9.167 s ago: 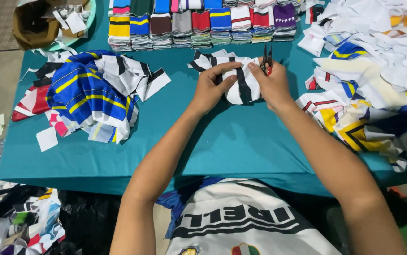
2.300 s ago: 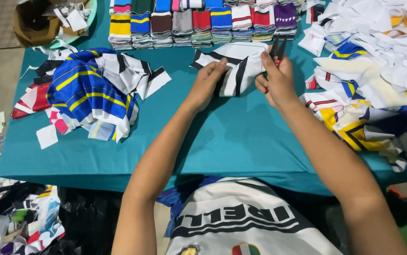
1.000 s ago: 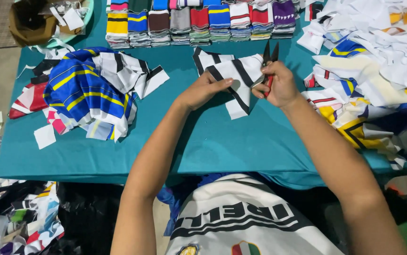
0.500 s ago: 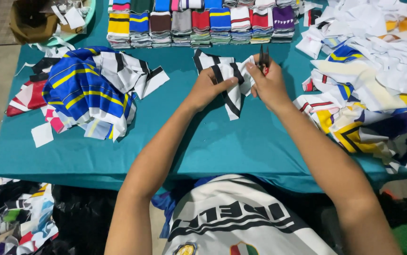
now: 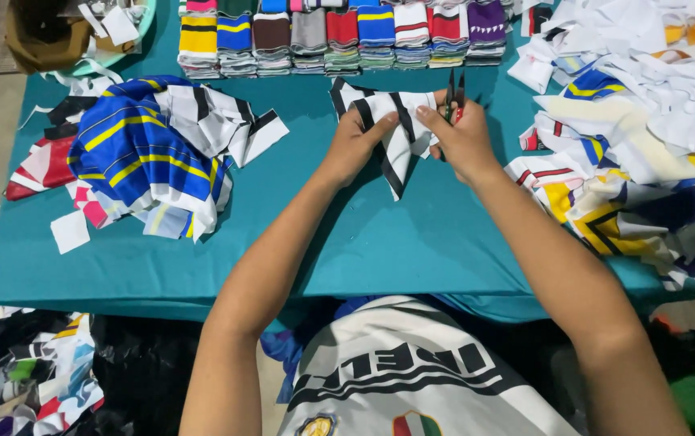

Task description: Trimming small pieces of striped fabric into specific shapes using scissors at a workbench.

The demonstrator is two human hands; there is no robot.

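A white fabric piece with black stripes [image 5: 392,133] lies on the teal table [image 5: 412,242], near its far middle. My left hand [image 5: 353,144] pinches its left side, thumb on top. My right hand [image 5: 464,139] holds its right edge and also grips small black scissors [image 5: 454,90], whose blades point up and away from me. Both forearms reach forward from the near edge.
A heap of blue, yellow, white and black fabric [image 5: 154,153] lies at the left. A large pile of cut scraps [image 5: 646,129] fills the right side. A row of folded coloured stacks [image 5: 339,32] lines the far edge. A basket [image 5: 73,36] stands far left.
The striped piece has been turned and spread between my hands, and both hands have shifted slightly on it. The scissors stay in my right hand.
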